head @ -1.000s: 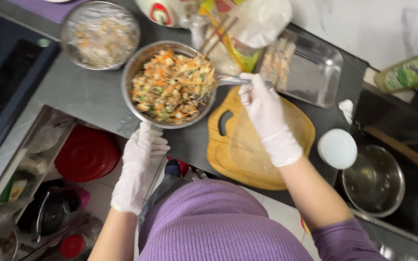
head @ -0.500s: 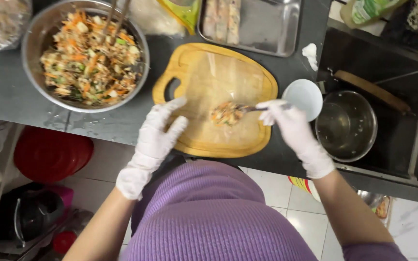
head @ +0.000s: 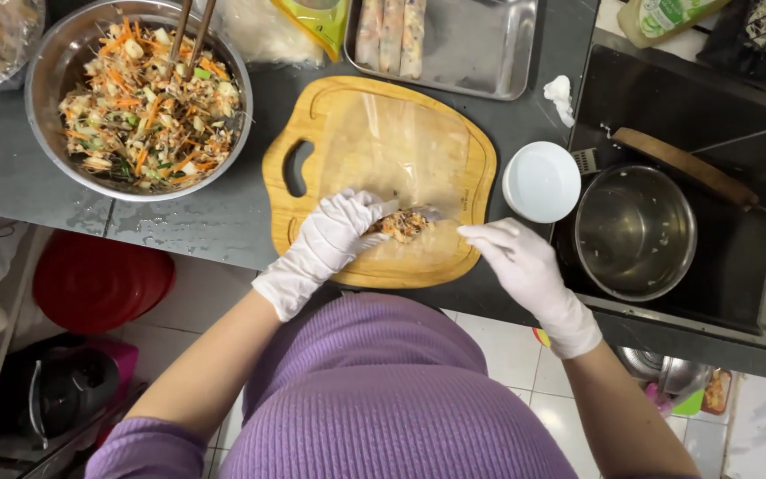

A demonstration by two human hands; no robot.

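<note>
Head view shows the gloved left hand [head: 330,241] fingers curled onto the filling [head: 403,224] on the rice-paper sheet [head: 401,151] — just right, the right hand [head: 518,263] hovers half-open, empty — over the wooden board [head: 312,124].

Both hands gloved: left hand [head: 330,241] and right hand [head: 518,262] in thin white disposable gloves, wrinkled, cuffs ending just past wrists. Forearms bare. Purple ribbed knit top, fine vertical ribs across torso; sleeves pushed up near elbows, bunched purple cuff visible on left arm.
</note>
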